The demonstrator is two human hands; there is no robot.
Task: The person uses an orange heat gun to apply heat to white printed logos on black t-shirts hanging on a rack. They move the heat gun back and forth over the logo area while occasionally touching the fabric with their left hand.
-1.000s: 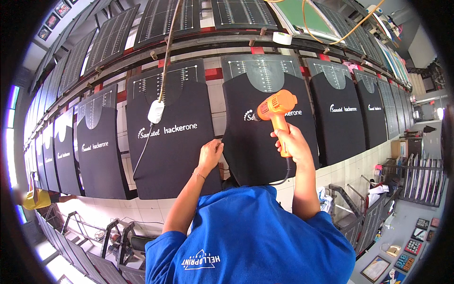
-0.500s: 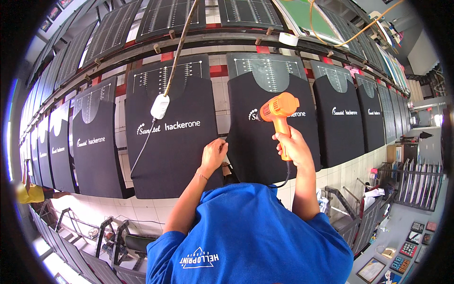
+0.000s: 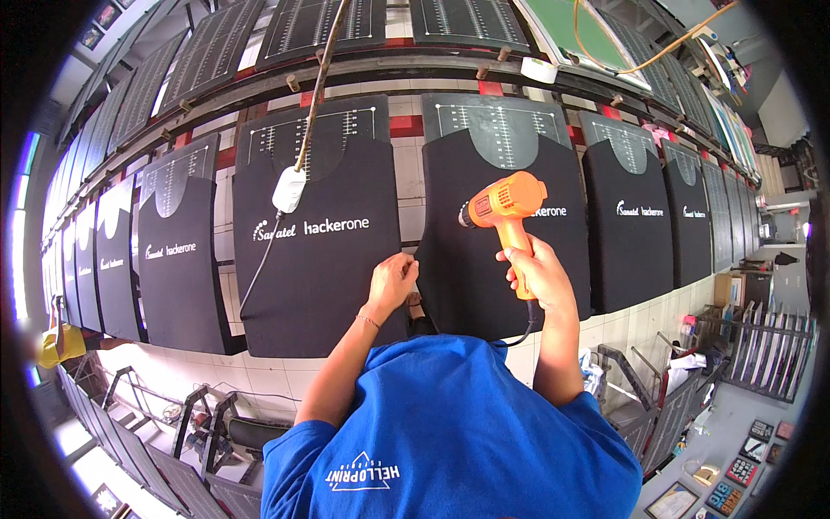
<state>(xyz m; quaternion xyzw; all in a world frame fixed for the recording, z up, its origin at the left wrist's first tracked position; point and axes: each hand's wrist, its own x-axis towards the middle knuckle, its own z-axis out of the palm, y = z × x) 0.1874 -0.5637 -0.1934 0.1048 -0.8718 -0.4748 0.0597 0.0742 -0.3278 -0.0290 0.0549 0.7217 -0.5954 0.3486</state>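
My right hand [image 3: 543, 275] is wrapped round the handle of an orange heat gun [image 3: 510, 197]. Its dark nozzle points left, over the white print on a black T-shirt [image 3: 501, 294] stretched on a flat board. A black cord runs down from the handle. My left hand [image 3: 395, 281] is closed at that shirt's left edge, where the fabric bulges out to the fingertips; the fingers partly hide the grip. To the left, a second printed black T-shirt [image 3: 320, 294] lies on its board.
More printed black shirts [image 3: 635, 259] lie on boards to both sides. A white power socket [image 3: 289, 190] hangs on a cable over the left shirt. Behind runs a dark rail [image 3: 393, 76] with pegs. A person in yellow [image 3: 62, 344] is at the far left.
The heat gun has shifted slightly left across the print, its nozzle covering more of the left part. My left hand stays at the shirt edge. The whole view has shifted a little.
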